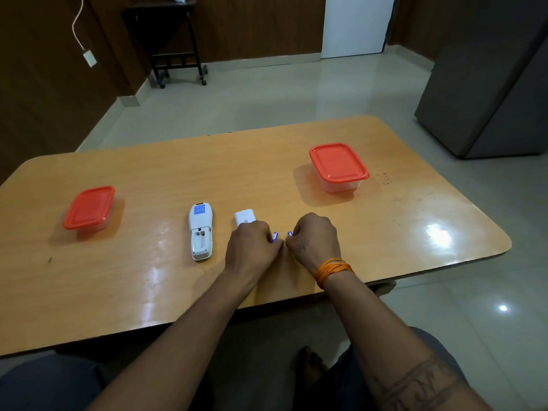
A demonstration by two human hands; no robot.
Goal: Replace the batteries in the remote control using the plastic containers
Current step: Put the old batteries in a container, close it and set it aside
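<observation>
My fingers are curled on both sides, each set clamped round a small battery; the left hand (pixel 252 247) grips one battery (pixel 274 237) whose blue-and-white end pokes out past the knuckles, and the right hand (pixel 315 236) grips a second battery (pixel 290 233) of which I see only a blue tip; the two fists sit close together on the near middle of the wooden table (pixel 415 221), knuckles almost meeting; an orange thread band (pixel 331 269) wraps my right wrist.

The remote control (pixel 201 231) lies face down just left of my left hand, not touching it; its battery bay is open and looks bare, though I cannot tell for certain; the white battery cover (pixel 245 216) lies beside the remote, its near edge hidden behind my left knuckles.

Two plastic containers stand well apart, both with orange lids pressed on; the left container (pixel 89 208) sits toward the table's left edge; the right container (pixel 338 167) sits farther back on the right; I cannot make out what either holds.
</observation>
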